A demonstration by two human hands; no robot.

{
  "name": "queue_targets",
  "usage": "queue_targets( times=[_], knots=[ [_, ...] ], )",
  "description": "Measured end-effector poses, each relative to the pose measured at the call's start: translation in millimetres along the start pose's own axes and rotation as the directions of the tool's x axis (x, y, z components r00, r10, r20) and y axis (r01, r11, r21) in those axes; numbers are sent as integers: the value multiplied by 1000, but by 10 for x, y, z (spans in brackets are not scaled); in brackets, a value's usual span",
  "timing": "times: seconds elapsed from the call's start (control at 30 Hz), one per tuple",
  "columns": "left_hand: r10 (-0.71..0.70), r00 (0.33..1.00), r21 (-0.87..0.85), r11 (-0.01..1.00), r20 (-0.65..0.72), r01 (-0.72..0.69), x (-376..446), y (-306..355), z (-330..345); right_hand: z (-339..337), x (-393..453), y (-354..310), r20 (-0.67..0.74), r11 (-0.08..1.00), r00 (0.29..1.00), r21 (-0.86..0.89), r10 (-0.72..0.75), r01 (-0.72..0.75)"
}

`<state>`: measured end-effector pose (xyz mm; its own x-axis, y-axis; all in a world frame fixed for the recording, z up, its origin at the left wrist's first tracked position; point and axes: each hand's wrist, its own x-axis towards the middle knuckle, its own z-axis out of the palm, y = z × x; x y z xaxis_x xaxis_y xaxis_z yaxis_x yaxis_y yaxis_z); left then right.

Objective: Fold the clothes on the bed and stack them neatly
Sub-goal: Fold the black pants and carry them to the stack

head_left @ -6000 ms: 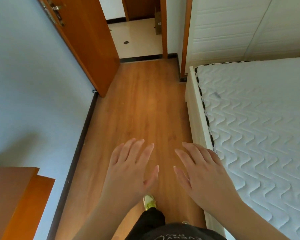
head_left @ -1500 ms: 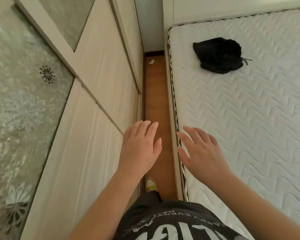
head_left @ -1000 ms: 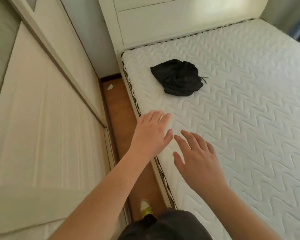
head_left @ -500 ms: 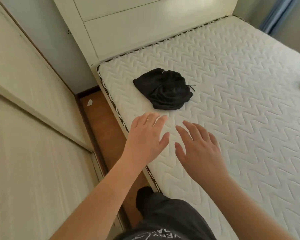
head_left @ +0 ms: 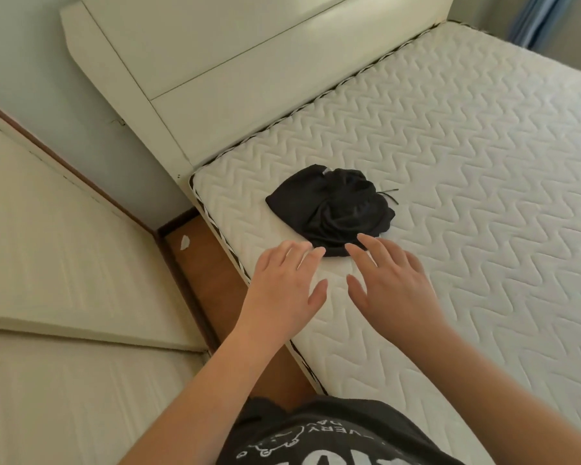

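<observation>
A crumpled black garment (head_left: 331, 207) with a thin drawstring lies on the white quilted mattress (head_left: 467, 182), near the corner by the headboard. My left hand (head_left: 287, 288) hovers over the mattress edge, palm down and fingers spread, its fingertips just short of the garment's near hem. My right hand (head_left: 391, 283) is beside it, also flat and spread, with its fingertips reaching the garment's near edge. Neither hand holds anything.
The cream headboard (head_left: 235, 62) stands at the back left. A narrow strip of wooden floor (head_left: 212, 280) runs between the bed and the white wardrobe doors (head_left: 64, 263), with a small white scrap (head_left: 184, 242) on it. A blue curtain (head_left: 537, 18) hangs at the top right.
I have walked along the bed and turned toward it. The black garment has come closer, and both hands have moved forward over the mattress to its near edge.
</observation>
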<state>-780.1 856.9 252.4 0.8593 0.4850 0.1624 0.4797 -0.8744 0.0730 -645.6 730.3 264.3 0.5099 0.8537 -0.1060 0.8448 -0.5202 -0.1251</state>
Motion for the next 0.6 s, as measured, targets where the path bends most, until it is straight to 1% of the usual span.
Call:
queue_targets(
  times=[0.23,0.37,0.47,0.6],
  knots=[
    [121,982,-45,992,143,-116,674,-488,282,137,555,56,45,992,992,34,117,-119],
    [203,967,-103,977,155,-189,1188,-859,530,252,970,38,69,977,975,17,213,-215],
    [275,942,-136,958,190,-253,1625,-1204,769,372,1397,10,82,954,951,6,298,-300],
    [399,882,-179,915,252,-363,2270,-1694,1061,590,2033,-106,121,898,894,35,432,-439]
  ],
)
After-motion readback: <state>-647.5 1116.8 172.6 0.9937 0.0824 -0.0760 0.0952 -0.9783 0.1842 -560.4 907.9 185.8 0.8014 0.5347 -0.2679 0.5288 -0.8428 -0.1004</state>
